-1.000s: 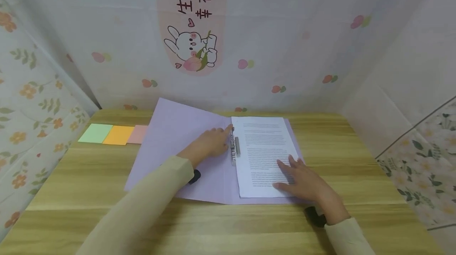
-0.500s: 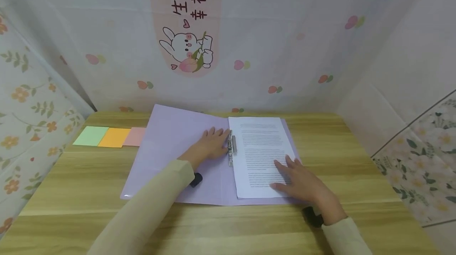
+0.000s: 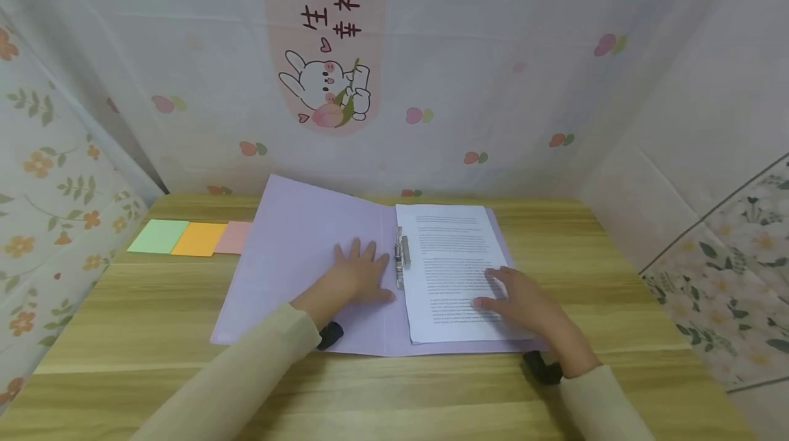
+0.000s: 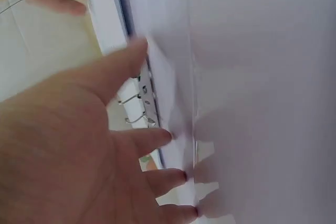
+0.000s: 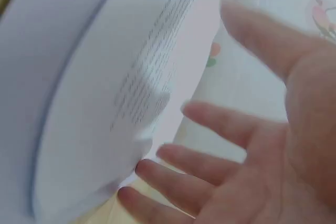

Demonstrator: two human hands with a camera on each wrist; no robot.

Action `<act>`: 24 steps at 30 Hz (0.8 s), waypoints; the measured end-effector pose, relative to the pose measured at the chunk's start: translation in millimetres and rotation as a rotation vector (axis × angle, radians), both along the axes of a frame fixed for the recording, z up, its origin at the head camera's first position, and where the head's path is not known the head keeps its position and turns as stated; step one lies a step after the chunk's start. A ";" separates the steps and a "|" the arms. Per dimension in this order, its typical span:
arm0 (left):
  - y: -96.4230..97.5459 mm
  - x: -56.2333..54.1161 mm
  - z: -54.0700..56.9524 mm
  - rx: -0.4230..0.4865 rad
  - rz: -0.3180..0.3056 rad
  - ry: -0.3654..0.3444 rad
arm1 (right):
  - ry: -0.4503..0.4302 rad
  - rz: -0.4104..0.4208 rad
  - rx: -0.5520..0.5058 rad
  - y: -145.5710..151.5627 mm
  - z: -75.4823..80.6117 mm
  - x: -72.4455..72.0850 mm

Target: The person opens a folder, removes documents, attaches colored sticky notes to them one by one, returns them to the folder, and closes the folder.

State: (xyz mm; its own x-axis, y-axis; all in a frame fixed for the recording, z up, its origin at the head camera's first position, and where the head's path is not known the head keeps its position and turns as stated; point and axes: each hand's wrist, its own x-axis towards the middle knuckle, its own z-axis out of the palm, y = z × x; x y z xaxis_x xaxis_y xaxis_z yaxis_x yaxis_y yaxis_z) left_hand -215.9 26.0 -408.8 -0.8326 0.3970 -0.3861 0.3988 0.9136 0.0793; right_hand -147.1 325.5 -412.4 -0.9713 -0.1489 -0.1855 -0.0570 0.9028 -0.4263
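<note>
A light purple folder [image 3: 296,256] lies spread on the table, its metal binder clip mechanism [image 3: 401,259] along the spine. On its right half rests a stack of white printed paper [image 3: 456,242]. My left hand [image 3: 354,280] is spread over the inside of the left cover, just left of the clip. In the left wrist view, its fingertips [image 4: 181,175] touch or nearly touch the purple surface beside the metal rings [image 4: 137,106]. My right hand [image 3: 524,300] has its fingers extended at the stack's lower right part. Contact there is hard to tell. Both hands hold nothing.
Green [image 3: 158,236], orange [image 3: 198,239] and pink [image 3: 233,237] square paper pads sit in a row at the table's back left, the pink one against the folder's cover. Printed curtains stand behind and at both sides of the wooden table [image 3: 345,393].
My left hand has slid from beside the top of the clip down and toward me, with its fingers spreading. The right hand has shifted slightly and its fingers have drawn closer together.
</note>
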 end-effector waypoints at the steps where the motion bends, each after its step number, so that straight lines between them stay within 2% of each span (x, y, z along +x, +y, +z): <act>1: -0.3 2.2 0.8 -0.001 0.002 -0.010 | -0.004 -0.027 -0.002 1.1 1.6 -2.1; 5: -1.2 6.7 1.6 0.005 0.006 -0.041 | -0.056 -0.139 -0.053 8.9 7.2 -11.1; 9: -1.0 6.2 -1.1 0.019 0.011 -0.046 | -0.147 -0.223 -0.201 20.9 13.4 -21.4; 15: 0.2 4.8 -4.0 0.043 0.016 -0.053 | -0.386 -0.394 -0.638 40.9 23.1 -35.2; 17: 0.3 5.0 -4.5 0.046 0.018 -0.056 | -0.445 -0.440 -0.747 45.2 25.1 -37.9; 20: 0.1 5.5 -5.2 0.046 0.020 -0.053 | -0.489 -0.465 -0.807 49.0 25.8 -40.3; 24: 0.3 5.9 -7.3 0.042 0.019 -0.038 | -0.512 -0.465 -0.781 51.8 26.0 -41.8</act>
